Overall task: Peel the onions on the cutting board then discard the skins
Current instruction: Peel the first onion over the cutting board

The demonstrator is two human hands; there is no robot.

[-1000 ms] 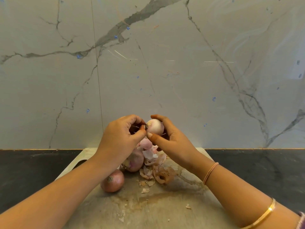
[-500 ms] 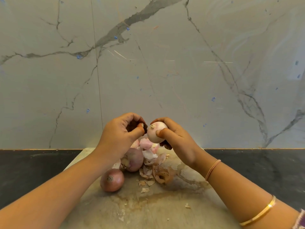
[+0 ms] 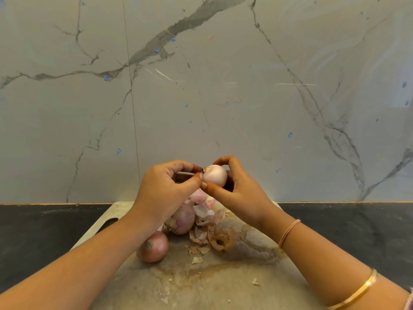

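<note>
Pale pink peeled onion (image 3: 215,178), reddish-brown unpeeled onion (image 3: 153,247), grey-veined white marble wall (image 3: 223,86), black counter (image 3: 357,231), gold bangle (image 3: 355,291).

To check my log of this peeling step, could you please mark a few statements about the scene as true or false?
1. The right hand holds a pale, round peeled onion above the pale grey cutting board. True.
2. The left hand pinches that onion's tip. True.
3. Only one other onion lies on the board. False: two lie there, a reddish-brown skin-covered onion and a partly peeled onion.
4. The board has been cleared of peelings. False: papery pink-brown onion skins lie piled beside the onions.
</note>
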